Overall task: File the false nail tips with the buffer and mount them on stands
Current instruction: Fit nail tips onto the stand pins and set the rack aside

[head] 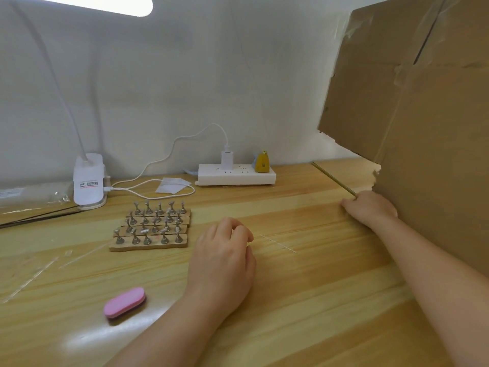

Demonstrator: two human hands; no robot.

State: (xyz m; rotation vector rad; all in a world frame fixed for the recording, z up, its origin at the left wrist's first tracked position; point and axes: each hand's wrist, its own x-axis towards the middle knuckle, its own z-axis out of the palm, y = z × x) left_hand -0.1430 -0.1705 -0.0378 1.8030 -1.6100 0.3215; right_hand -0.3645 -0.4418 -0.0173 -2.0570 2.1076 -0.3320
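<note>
Your left hand (225, 250) rests curled on wooden counter (317, 300), grip contents unclear. Right hand (370, 207) curled at brown cardboard sheet (423, 128) edge, hold unclear. Pink oval buffer (125, 302) lies untouched, near left. Metal stands on cork strips (153, 229) crowded: careless reach topples them. Clear nail tips hard to see; easily lost.

Left hand (225, 250): fingertips curled under, can't tell if it pinches anything. Right hand (370, 206): fingertips hidden against the cardboard (412, 128), which is cut off top and right. Stands (152, 225) left of left hand: nail tips too small to tell. Both forearms cut off at bottom edge.
</note>
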